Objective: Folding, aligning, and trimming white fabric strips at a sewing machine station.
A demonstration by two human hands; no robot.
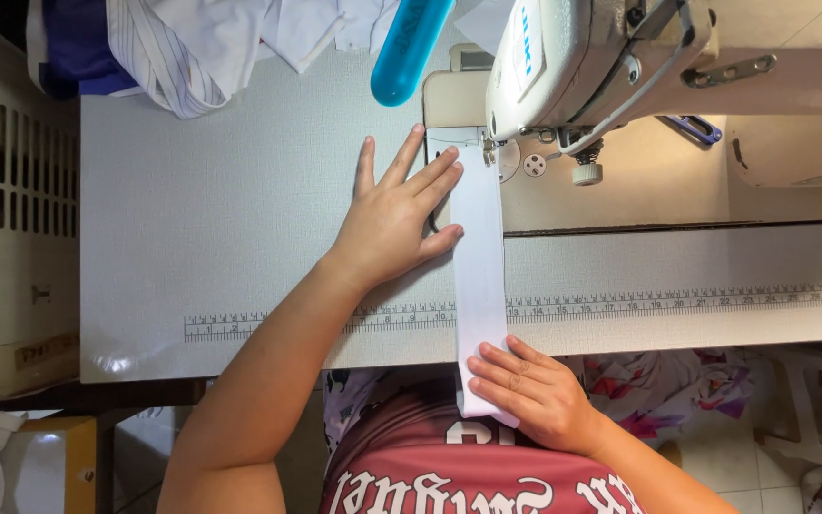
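A long white fabric strip [479, 257] runs from the table's near edge up to the presser foot [488, 150] of a white sewing machine [582, 57]. My left hand [395, 214] lies flat on the table, fingers spread, its fingertips pressing the strip's left edge just before the needle. My right hand [530, 390] is at the table's near edge, fingers pinching the strip's lower end, which hangs over my lap.
A ruler scale [620, 305] is printed along the white table's [221, 219] front. A blue tube-shaped object [409, 48] and a pile of striped and white cloth [202, 43] lie at the back. A cream slatted crate [11, 190] stands at the left.
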